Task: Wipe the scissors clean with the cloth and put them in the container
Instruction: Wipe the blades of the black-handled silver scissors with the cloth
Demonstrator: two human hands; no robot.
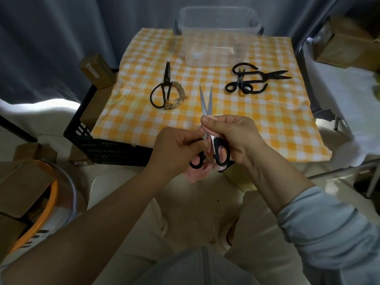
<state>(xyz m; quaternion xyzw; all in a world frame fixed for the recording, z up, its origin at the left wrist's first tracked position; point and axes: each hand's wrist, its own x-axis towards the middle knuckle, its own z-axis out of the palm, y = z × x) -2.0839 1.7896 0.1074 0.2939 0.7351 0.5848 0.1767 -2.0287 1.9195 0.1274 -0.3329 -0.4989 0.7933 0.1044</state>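
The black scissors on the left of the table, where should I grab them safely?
Take the black scissors by their big handle loops, reaching from the near edge. The loops lie closest to you, and the closed blades point away.

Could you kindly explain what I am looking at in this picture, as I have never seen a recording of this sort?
There is no machine here: a person works with bare hands, and the single picture comes from a camera worn on the head, looking down. The left hand grips a handle of the black-handled scissors, whose blades point away, slightly apart. The right hand pinches a pink cloth round them near the pivot. Ahead lies a yellow checked tablecloth. On it are old black scissors with twine on one loop at the left, a heap of black scissors at the right, and a clear plastic container at the back.
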